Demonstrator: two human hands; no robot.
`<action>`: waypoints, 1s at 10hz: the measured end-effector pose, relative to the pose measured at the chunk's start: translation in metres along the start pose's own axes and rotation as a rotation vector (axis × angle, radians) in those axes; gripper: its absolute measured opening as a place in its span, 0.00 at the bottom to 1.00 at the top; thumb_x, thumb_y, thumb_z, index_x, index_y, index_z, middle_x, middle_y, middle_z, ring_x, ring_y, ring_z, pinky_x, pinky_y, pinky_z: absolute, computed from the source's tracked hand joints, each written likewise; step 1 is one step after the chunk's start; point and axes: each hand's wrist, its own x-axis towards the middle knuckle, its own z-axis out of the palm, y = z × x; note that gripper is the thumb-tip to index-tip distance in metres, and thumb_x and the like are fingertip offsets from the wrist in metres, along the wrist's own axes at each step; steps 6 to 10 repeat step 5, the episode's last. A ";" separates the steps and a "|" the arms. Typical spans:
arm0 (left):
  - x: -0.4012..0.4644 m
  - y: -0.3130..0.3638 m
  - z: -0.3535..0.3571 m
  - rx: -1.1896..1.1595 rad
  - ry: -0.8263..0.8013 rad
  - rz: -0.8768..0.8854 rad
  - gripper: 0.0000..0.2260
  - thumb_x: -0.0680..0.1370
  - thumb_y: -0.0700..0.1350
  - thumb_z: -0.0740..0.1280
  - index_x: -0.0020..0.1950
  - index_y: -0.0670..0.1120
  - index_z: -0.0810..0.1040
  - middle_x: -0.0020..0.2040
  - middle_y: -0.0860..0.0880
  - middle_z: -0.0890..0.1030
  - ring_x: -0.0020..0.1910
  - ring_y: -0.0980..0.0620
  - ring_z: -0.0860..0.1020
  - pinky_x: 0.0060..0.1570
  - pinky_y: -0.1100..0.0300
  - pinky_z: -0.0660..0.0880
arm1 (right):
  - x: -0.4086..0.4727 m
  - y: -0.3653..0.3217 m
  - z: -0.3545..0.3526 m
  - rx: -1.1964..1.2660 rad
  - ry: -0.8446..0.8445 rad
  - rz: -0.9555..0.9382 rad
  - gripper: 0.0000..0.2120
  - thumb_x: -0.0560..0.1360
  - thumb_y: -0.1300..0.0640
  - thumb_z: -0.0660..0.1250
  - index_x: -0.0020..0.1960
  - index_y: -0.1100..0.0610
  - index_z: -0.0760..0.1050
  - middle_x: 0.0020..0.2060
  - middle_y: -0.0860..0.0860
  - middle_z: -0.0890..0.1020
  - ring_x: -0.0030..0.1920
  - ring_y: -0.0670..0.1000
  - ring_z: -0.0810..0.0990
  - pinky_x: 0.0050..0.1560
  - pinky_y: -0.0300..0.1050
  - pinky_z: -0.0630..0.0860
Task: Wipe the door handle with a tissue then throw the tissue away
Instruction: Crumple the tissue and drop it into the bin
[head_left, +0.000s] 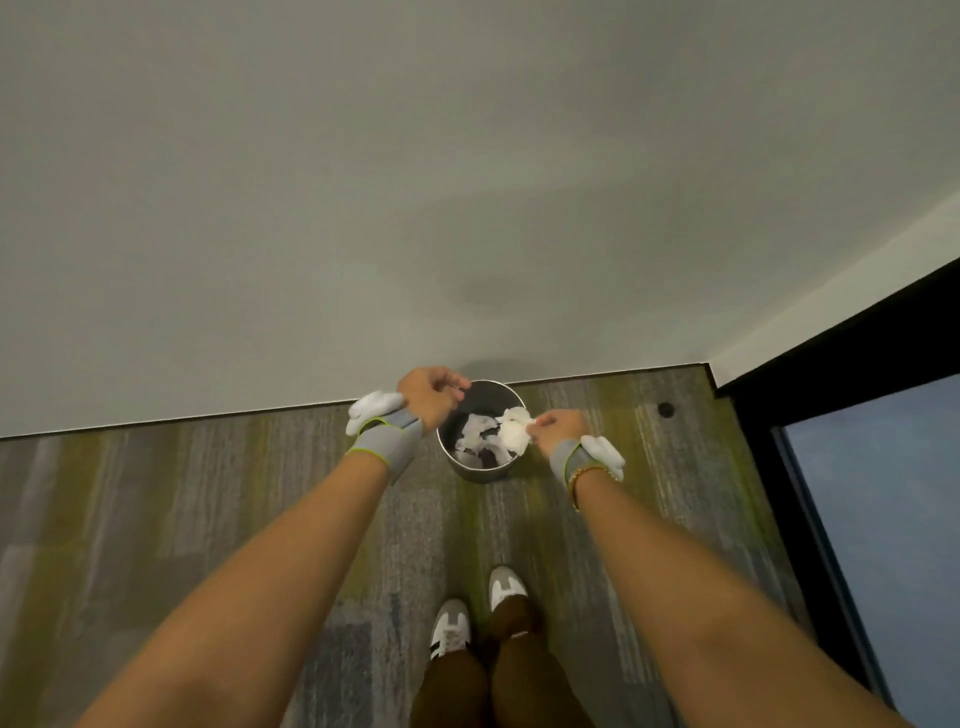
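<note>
Carpeted floor beneath us, plain wall ahead — our right hand pinches the crumpled tissue at its edge, over the metal bin. It looks soft and featherlight, so it should drop slowly. Our left hand hovers curled, empty.

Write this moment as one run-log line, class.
stage: disposal | right hand: pinching crumpled white tissue over round metal bin | left hand: empty, at bin rim | bin: holds crumpled tissues | tissue: not yet dropped
</note>
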 end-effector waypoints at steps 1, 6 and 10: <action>0.029 -0.028 0.014 0.004 0.006 -0.020 0.12 0.74 0.31 0.61 0.53 0.39 0.81 0.38 0.47 0.79 0.39 0.52 0.75 0.28 0.82 0.66 | 0.031 0.015 0.029 -0.026 -0.027 -0.009 0.02 0.68 0.62 0.71 0.40 0.59 0.81 0.43 0.58 0.85 0.46 0.57 0.82 0.43 0.40 0.73; 0.079 -0.085 0.028 0.006 0.025 -0.035 0.11 0.75 0.34 0.61 0.52 0.40 0.81 0.41 0.42 0.80 0.42 0.47 0.78 0.52 0.57 0.77 | 0.081 0.047 0.070 -0.025 -0.153 -0.011 0.06 0.70 0.62 0.67 0.45 0.62 0.81 0.45 0.61 0.84 0.44 0.58 0.81 0.52 0.52 0.79; 0.079 -0.085 0.028 0.006 0.025 -0.035 0.11 0.75 0.34 0.61 0.52 0.40 0.81 0.41 0.42 0.80 0.42 0.47 0.78 0.52 0.57 0.77 | 0.081 0.047 0.070 -0.025 -0.153 -0.011 0.06 0.70 0.62 0.67 0.45 0.62 0.81 0.45 0.61 0.84 0.44 0.58 0.81 0.52 0.52 0.79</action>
